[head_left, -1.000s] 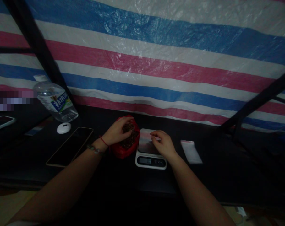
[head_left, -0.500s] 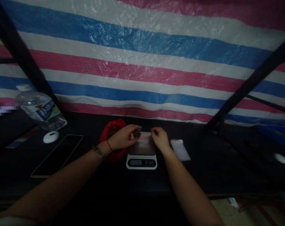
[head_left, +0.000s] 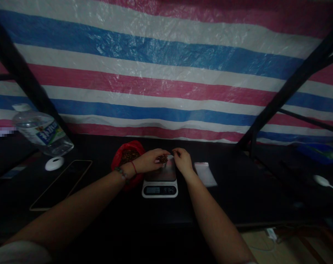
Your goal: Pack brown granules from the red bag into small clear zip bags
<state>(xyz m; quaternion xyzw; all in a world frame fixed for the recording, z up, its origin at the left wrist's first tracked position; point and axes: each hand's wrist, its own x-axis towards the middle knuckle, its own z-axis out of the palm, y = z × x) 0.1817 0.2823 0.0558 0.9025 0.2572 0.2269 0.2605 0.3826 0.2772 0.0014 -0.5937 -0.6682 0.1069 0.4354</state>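
My left hand is curled around a small heap of brown dried pieces above a kitchen scale. My right hand has its thumb and fingers pinched together at the scale's right far side, close to the left fingertips. A pale, thin scrap shows between the two hands, too dim to make out. Left of the scale, partly behind my left wrist, stands an open red plastic bag of the same brown pieces. The scale's display is lit, but its digits are not readable.
A clear plastic sachet lies right of my right hand. Farther left are a phone, a white oval mouse-like object and a large plastic bottle. A white spoon and a blue tray sit at far right.
My left hand has moved rightward over the scale with the brown pieces, nearer my right fingers. More of the red bag's contents shows. The whole view has shifted slightly.
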